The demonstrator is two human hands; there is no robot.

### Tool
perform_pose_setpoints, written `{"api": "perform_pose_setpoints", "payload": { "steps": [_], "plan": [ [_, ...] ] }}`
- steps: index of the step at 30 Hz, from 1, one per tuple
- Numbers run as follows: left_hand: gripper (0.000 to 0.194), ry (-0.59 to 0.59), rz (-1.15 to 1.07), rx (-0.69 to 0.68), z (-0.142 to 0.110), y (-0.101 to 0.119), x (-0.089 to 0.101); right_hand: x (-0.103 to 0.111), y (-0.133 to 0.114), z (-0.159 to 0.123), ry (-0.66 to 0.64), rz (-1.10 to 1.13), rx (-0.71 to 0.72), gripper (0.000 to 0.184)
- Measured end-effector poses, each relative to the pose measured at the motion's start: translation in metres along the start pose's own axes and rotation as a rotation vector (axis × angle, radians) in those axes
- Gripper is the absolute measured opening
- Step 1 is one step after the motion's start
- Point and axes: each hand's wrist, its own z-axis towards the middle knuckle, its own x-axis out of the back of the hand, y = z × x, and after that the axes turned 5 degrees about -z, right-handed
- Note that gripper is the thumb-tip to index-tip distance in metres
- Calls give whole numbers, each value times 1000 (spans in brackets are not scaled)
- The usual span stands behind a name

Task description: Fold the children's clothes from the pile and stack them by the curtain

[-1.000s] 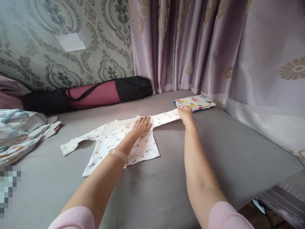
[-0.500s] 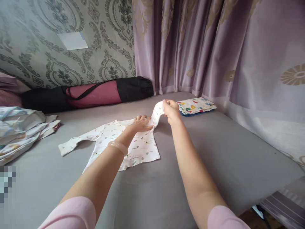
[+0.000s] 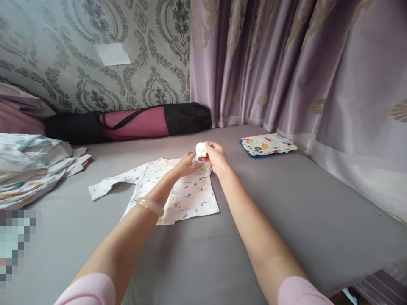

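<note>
A small white printed baby shirt (image 3: 184,195) lies flat on the grey bed sheet (image 3: 286,203). Its left sleeve stretches out to the left. My right hand (image 3: 216,157) is closed on the end of the shirt's right sleeve (image 3: 200,150), which is lifted and folded back over the shoulder. My left hand (image 3: 186,165) lies on the shirt near the right shoulder, fingers pressed down flat on the cloth. A pale bangle sits on my left wrist.
A small stack of folded printed clothes (image 3: 267,145) lies at the back right. A heap of unfolded laundry (image 3: 34,165) is at the left. A rolled pink mat in a black bag (image 3: 133,123) lies along the wall. Curtains (image 3: 302,72) hang at the right.
My right hand has carried the right sleeve from fully stretched out at the right back inward over the shirt's shoulder. My left hand has stayed pressed on the shirt.
</note>
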Motion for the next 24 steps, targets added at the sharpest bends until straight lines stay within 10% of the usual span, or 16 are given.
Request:
{"api": "perform_pose_setpoints", "payload": {
  "steps": [4, 9, 18, 24],
  "plan": [
    [52, 182, -695, 319, -27, -12, 19, -12, 7, -5, -39, -4, 23, 12],
    [59, 246, -1271, 593, -50, -25, 30, -19, 11, -18, -424, -31, -41, 25],
    [28, 444, -1042, 429, -56, -44, 17, 27, 3, 12, -99, -82, 37, 24],
    [26, 501, -948, 371, -57, -47, 18, 19, 30, 18, -56, -615, 254, 30]
  ]
}}
